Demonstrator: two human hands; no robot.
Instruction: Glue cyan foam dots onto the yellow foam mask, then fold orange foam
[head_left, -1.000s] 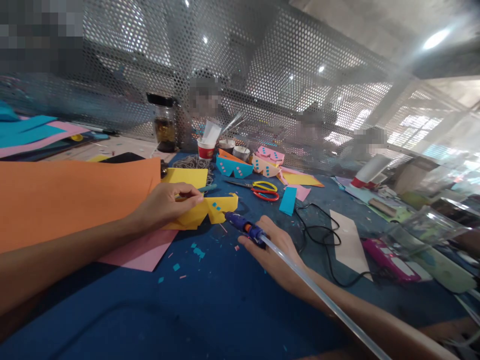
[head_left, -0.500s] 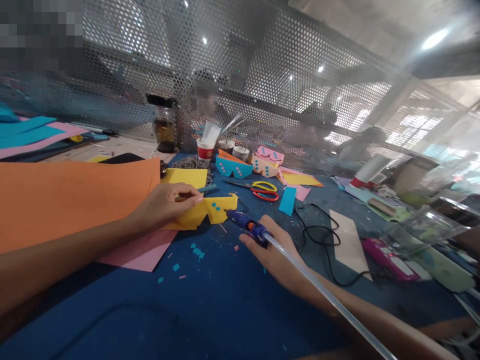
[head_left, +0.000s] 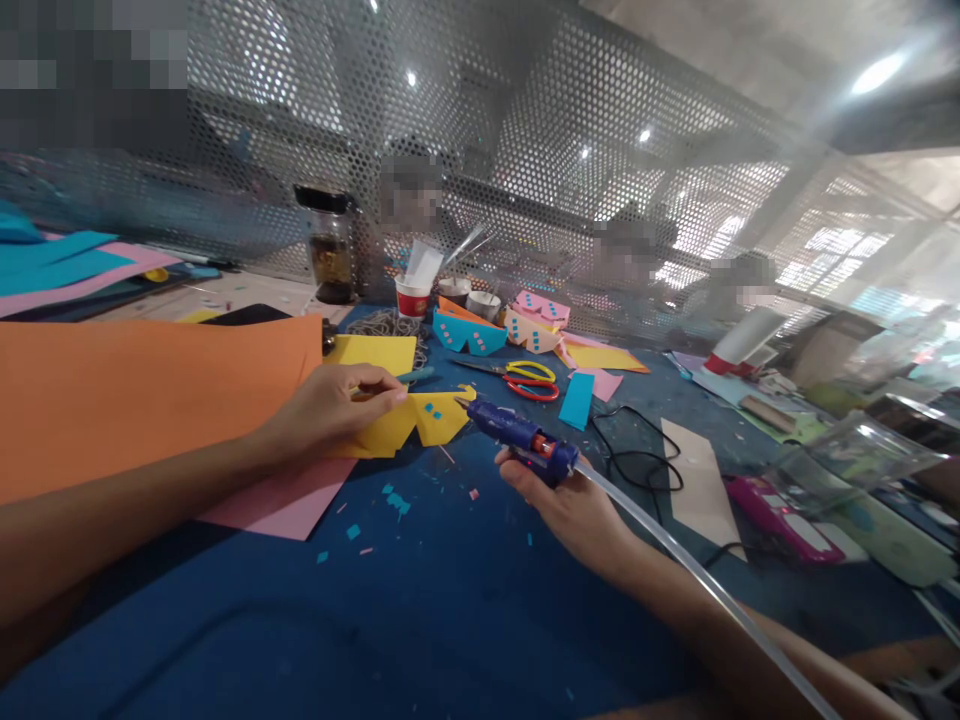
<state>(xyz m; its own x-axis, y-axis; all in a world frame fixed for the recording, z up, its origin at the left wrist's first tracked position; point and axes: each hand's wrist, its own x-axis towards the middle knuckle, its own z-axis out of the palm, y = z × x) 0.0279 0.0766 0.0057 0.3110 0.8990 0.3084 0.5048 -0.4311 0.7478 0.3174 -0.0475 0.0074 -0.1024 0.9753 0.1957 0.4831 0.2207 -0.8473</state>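
Observation:
My left hand (head_left: 330,405) presses its closed fingertips on a yellow paper mask (head_left: 416,420) with small blue squares, holding it flat on the blue table (head_left: 420,600). My right hand (head_left: 577,505) is wrapped round a blue glue gun (head_left: 521,438), lifted off the table. The gun's nozzle points left at the mask's right edge. A long clear glue stick (head_left: 705,585) trails back from the gun over my right forearm.
A large orange sheet (head_left: 142,395) and a pink sheet (head_left: 289,500) lie left. Scissors (head_left: 525,378), finished paper masks (head_left: 469,333), cups (head_left: 412,295) and a jar (head_left: 330,250) stand behind. A black cord (head_left: 637,465) loops right. A perforated metal screen (head_left: 525,150) closes the back.
My right hand has lifted the glue gun off the table and tilted its nozzle up toward the mask's right edge. My left hand has stayed on the yellow mask.

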